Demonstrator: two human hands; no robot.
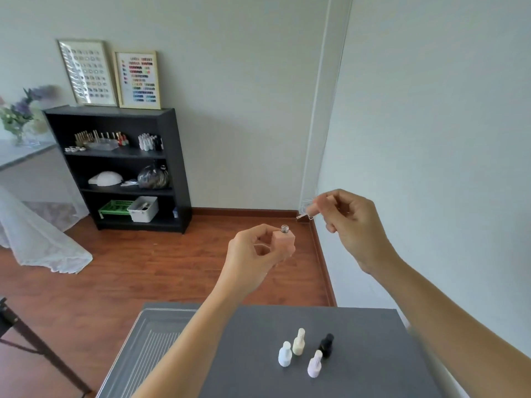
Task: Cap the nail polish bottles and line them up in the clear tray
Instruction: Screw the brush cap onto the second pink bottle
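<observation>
My left hand [253, 254] holds an uncapped peach nail polish bottle [284, 241] upright in the air, its threaded neck bare. My right hand [349, 225] is raised to the right of it, pinching the peach cap [314, 209] with its brush tip pointing left and down toward the bottle; cap and bottle are apart. On the grey table [373, 354] stand several capped bottles: pale blue [285, 354], cream [298, 342], lilac [315, 364] and black [326, 345]. The clear tray [149, 346] lies at the table's left, partly hidden by my left forearm.
A black shelf unit [120, 168] with polish bottles and bins stands against the far wall. A white wall runs close along the right. A draped table with flowers [20, 116] is at far left, and a dark stand leg [34, 346] at lower left.
</observation>
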